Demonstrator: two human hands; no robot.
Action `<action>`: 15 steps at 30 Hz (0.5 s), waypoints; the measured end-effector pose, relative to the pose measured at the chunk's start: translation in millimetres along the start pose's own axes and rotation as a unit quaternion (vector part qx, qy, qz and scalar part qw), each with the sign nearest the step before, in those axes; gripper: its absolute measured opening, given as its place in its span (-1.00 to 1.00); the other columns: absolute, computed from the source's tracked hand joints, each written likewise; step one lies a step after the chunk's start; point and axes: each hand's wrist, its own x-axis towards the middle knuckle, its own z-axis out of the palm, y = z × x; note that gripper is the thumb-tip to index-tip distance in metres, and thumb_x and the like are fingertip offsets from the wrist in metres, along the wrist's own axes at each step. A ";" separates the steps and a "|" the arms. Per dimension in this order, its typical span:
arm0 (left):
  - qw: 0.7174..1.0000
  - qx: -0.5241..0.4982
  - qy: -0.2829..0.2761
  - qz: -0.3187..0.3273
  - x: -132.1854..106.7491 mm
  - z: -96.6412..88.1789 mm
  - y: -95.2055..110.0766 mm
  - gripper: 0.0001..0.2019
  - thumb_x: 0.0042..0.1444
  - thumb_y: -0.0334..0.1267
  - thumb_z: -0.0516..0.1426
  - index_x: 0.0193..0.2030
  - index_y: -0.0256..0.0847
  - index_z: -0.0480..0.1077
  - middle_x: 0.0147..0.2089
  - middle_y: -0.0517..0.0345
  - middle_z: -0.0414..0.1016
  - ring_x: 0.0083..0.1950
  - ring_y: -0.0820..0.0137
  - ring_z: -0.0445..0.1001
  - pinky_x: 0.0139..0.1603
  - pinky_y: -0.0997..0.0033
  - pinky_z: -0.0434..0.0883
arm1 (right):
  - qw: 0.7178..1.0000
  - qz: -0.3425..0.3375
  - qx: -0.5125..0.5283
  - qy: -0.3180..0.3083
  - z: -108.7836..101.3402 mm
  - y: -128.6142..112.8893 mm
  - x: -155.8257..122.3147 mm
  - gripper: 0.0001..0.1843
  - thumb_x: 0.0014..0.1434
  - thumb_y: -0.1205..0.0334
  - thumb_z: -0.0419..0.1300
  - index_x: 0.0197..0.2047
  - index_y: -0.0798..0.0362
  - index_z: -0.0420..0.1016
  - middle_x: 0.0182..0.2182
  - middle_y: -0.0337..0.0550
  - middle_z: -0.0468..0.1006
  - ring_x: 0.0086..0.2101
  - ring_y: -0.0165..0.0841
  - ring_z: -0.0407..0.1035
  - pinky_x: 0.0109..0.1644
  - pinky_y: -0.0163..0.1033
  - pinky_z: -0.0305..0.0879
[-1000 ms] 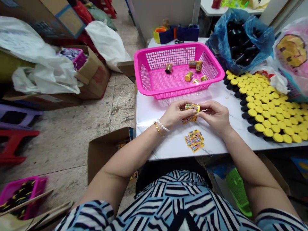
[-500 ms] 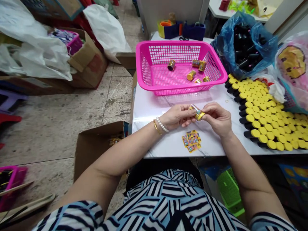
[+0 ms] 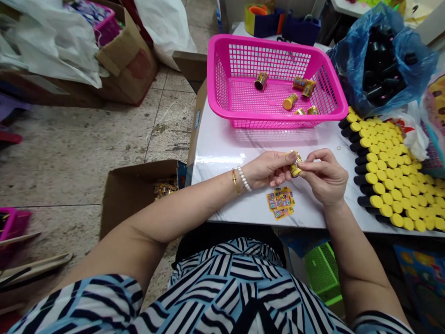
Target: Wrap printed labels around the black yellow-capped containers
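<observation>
Over the white table my left hand (image 3: 274, 169) is closed on a small yellow-labelled cylinder (image 3: 296, 168), its thumb on top and its other fingers curled below. My right hand (image 3: 325, 176) pinches the right side of the same cylinder with thumb and forefinger. Fingers cover both sides of it, so I cannot tell how far its label is wrapped. Just below the hands lies a loose pile of yellow-and-pink printed labels (image 3: 281, 202). Beyond them stands a pink plastic basket (image 3: 271, 118), with several similar small cylinders (image 3: 289, 101) lying inside.
Tightly packed black cylinders with yellow tops (image 3: 391, 169) cover the table's right side. Behind them sits a blue bag of black pieces (image 3: 382, 69). An open cardboard box (image 3: 128, 185) with small items stands below the table's left edge.
The cylinder has turned in my fingers, and my right fingers have shifted along its side. My view has moved, so the basket and labels appear displaced; their contents look the same.
</observation>
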 end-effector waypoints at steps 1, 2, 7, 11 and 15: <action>1.000 -0.005 -0.007 -0.003 -0.2 0.0 0.5 -0.53 0.23 0.14 0.31 -0.33 -0.32 0.47 -0.54 0.17 0.51 -0.72 0.63 0.27 -0.75 0.61 0.09 | 1.000 -0.002 0.003 0.010 0.3 0.2 0.0 -0.86 0.15 0.15 0.50 -0.18 -0.18 0.74 -0.23 -0.17 0.52 -0.25 -0.32 0.50 -0.33 -0.21 0.58; 1.000 -0.008 -0.012 -0.005 -0.3 0.0 1.1 -0.54 0.24 0.12 0.31 -0.34 -0.32 0.47 -0.55 0.18 0.51 -0.73 0.63 0.26 -0.76 0.61 0.07 | 1.000 -0.001 0.013 0.012 0.8 0.4 0.0 -0.86 0.15 0.16 0.50 -0.19 -0.18 0.73 -0.24 -0.17 0.51 -0.25 -0.33 0.50 -0.33 -0.21 0.58; 1.000 -0.003 0.007 -0.014 -0.2 -0.2 2.0 -0.47 0.19 0.21 0.30 -0.39 -0.32 0.47 -0.63 0.20 0.45 -0.78 0.65 0.18 -0.79 0.60 -0.04 | 0.999 0.006 0.033 -0.040 1.3 -0.5 -0.1 -0.72 0.19 0.19 0.46 -0.01 -0.21 0.70 -0.16 -0.17 0.49 -0.29 -0.36 0.50 -0.34 -0.19 0.60; 1.000 -0.016 -0.006 -0.012 -0.5 0.6 2.7 -0.45 0.22 0.25 0.26 -0.37 -0.31 0.49 -0.61 0.17 0.48 -0.77 0.63 0.19 -0.78 0.60 -0.02 | 1.000 -0.019 0.006 0.002 0.7 -2.8 0.0 -0.86 0.14 0.23 0.50 -0.22 -0.17 0.71 -0.31 -0.23 0.49 -0.38 -0.38 0.45 -0.38 -0.22 0.56; 1.000 0.002 0.011 -0.012 -0.6 -0.6 1.9 -0.49 0.16 0.19 0.33 -0.41 -0.30 0.48 -0.64 0.21 0.43 -0.78 0.63 0.16 -0.78 0.58 -0.06 | 0.998 0.005 0.060 -0.028 2.0 -2.1 -0.5 -0.78 0.18 0.22 0.47 -0.09 -0.18 0.69 -0.24 -0.21 0.48 -0.36 -0.38 0.49 -0.38 -0.21 0.60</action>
